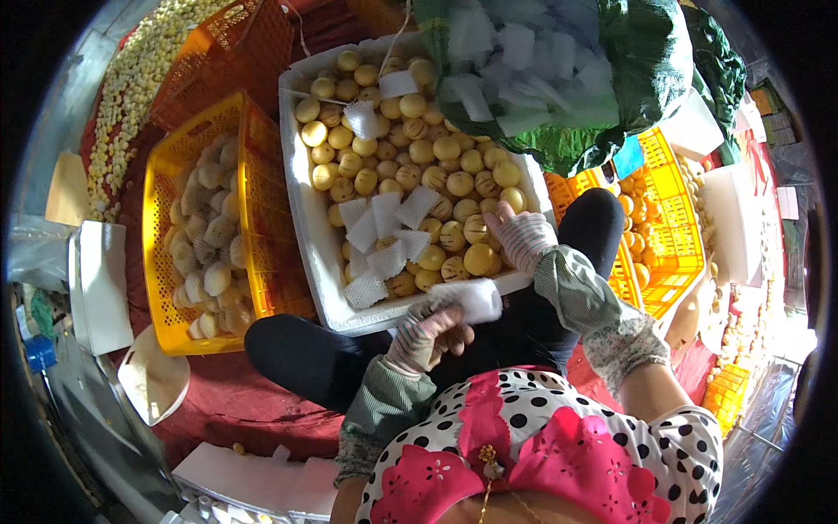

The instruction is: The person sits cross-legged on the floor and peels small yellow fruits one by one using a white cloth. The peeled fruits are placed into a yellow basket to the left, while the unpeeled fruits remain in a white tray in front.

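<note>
My left hand (432, 337), in a striped fingerless glove, holds a white foam net sleeve (481, 301) just in front of the foam box. The sleeve is blurred, and whether anything is inside it is not visible. At the box's right side, my right hand (524, 236) reaches down onto the pepino melons (461, 183); its grip is partly hidden. These yellow fruits, some with dark stripes, fill the white foam box (304, 262). Several loose foam net sleeves (386, 216) lie on top of the fruit, most of them towards the near left.
On the left, a yellow plastic crate (157, 262) contains sleeved fruit. A green bag (645, 72) of foam sleeves overhangs the box's far right. Orange fruit (638, 216) sits in a crate at right. An orange crate (222, 59) stands far left on red cloth (222, 406).
</note>
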Motion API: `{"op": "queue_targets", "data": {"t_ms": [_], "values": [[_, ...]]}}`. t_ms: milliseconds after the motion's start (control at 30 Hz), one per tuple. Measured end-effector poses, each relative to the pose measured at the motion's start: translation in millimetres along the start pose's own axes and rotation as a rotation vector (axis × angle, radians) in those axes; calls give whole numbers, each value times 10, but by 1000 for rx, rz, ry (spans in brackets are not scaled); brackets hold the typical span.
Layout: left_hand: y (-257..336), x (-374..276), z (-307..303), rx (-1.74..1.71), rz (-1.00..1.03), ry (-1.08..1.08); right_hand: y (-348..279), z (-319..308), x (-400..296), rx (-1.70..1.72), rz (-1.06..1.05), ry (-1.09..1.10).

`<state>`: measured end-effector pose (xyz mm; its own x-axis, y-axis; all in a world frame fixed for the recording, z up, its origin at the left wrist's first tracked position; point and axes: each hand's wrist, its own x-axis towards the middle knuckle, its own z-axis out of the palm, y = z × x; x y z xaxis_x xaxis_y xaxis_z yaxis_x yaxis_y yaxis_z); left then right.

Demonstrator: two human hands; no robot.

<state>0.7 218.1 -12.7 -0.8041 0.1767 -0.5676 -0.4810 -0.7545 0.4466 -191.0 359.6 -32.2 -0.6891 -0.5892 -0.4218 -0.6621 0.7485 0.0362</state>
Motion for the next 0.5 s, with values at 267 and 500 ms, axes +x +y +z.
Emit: {"op": "queue_targets", "data": {"t_ms": [267, 500], "values": [[-133, 399, -234, 639, 466, 318, -99, 0, -289, 974, -69, 164], [-35, 108, -111, 128, 278, 98, -414, -98, -677, 1960, 126, 146]]}}
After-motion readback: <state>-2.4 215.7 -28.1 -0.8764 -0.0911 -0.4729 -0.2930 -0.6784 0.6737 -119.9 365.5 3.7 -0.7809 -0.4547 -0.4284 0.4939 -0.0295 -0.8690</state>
